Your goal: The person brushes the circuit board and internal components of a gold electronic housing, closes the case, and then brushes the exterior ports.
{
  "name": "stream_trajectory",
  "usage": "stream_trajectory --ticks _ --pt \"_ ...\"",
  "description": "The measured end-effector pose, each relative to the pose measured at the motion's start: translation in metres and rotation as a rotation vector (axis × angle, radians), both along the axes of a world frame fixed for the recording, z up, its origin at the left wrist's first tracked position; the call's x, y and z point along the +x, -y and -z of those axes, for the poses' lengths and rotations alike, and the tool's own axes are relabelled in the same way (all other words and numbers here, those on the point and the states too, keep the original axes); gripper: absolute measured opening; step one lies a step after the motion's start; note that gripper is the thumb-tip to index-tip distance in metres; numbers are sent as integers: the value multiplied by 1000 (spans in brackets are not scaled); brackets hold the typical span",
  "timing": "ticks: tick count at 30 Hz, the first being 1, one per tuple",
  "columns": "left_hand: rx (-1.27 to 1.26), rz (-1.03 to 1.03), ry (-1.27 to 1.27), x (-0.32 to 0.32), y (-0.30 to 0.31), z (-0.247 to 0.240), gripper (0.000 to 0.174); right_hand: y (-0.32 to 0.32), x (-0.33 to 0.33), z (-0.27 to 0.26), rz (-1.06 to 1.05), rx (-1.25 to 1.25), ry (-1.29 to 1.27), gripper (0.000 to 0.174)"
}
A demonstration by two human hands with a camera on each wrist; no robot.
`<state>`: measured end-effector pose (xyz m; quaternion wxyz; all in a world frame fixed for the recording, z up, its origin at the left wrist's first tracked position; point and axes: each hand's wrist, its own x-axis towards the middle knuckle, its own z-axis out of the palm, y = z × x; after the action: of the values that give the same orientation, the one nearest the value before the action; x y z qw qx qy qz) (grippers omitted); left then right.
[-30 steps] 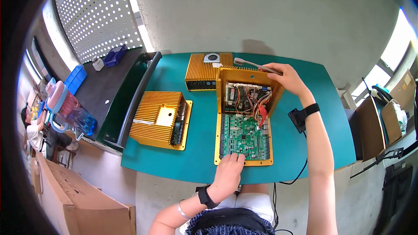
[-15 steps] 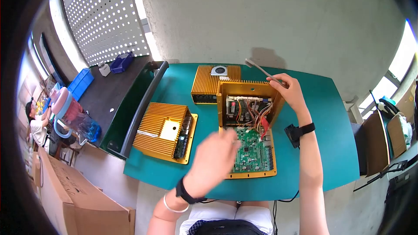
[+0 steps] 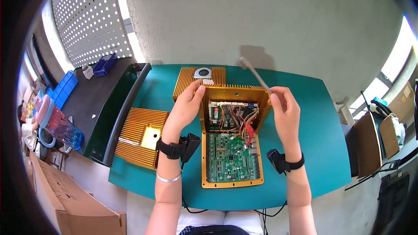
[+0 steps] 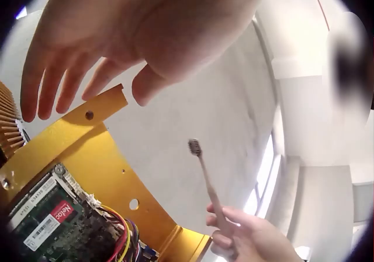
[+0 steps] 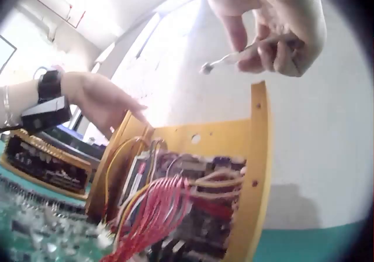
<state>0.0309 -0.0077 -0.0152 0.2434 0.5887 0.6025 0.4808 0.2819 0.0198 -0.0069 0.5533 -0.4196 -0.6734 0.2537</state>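
Gold case [image 3: 222, 93] is standing unfolded on the counter [image 3: 313, 148], circuit board [image 3: 233, 159] exposed. The right hand [image 3: 286, 112] is pinching a brush [image 4: 211, 187] above; the left hand [image 3: 185, 109], fingers extended, is lying at the case's left corner. Dusting is apparently in hand, calling next for lowering the brush.

right grip [image 3: 286, 113] — holds brush [image 3: 256, 75] | left grip [image 3: 186, 106] — at open gold case [image 3: 224, 92] | green circuit board [image 3: 233, 159] exposed

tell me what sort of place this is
Probably an electronics workshop: an opened gold case with a green circuit board on a work table, and a perforated panel nearby.
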Motion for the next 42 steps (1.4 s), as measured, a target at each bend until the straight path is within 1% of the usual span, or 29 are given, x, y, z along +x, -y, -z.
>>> stream_trajectory --ticks 1,2,3,5,6,7,8,9,10,14,15,16,17,20,24,26,29,30,31,33,34,36,42 --pt "-1 18 -4 -1 -1 1 47 5 0 -7 -54 -32 12 11" --pt "-6 11 -1 -1 -2 1 47 11 0 -16 -76 -73 91 11" --pt "-11 7 -40 -1 -3 1 45 15 2 -22 -83 -78 91 11" --pt "-24 2 -79 2 -4 1 42 22 7 -33 -203 -100 336 11" --pt "-7 -5 -96 5 -5 1 42 29 8 -42 -216 -152 406 12" --pt "12 -12 -111 7 -6 2 41 33 7 -46 -221 -154 410 12" --pt "7 -14 -108 10 -10 6 41 37 5 -48 -156 -126 482 11" --pt "99 -26 -152 12 -15 11 40 40 3 -49 -90 -100 554 11" --pt "189 -38 -195 15 -18 15 40 42 0 -49 -77 -93 561 9" --pt "189 0 -87 17 -22 15 36 36 -8 -40 -96 -66 563 9" --pt "188 -3 -88 16 -19 13 36 34 -10 -37 -103 -12 605 9" --pt "159 16 -131 15 -16 10 36 32 -11 -34 -109 47 647 9" --pt "131 35 -173 15 -14 8 35 30 -13 -31 -112 50 649 9" --pt "153 52 -215 13 -14 9 30 27 -22 -25 -47 136 724 7" --pt "185 50 -225 11 -17 14 26 30 -24 -24 -44 137 775 6" --pt "161 49 -235 11 -16 14 25 31 -19 -25 -168 198 933 7" --pt "183 69 -234 9 -18 17 24 35 -28 -24 -112 290 884 9" --pt "183 70 -228 9 -17 16 24 34 -31 -23 -39 332 888 10" --pt "188 64 -226 10 -17 17 24 34 -33 -23 -42 339 890 10" --pt "194 47 -249 10 -18 20 24 32 -38 -22 36 417 852 9" --pt "151 47 -229 10 -17 17 24 31 -40 -21 33 423 851 9" --pt "156 44 -220 11 -17 16 24 30 -44 -17 -5 361 818 8" --pt "188 42 -227 11 -18 19 24 23 -48 -1 -50 360 872 5"
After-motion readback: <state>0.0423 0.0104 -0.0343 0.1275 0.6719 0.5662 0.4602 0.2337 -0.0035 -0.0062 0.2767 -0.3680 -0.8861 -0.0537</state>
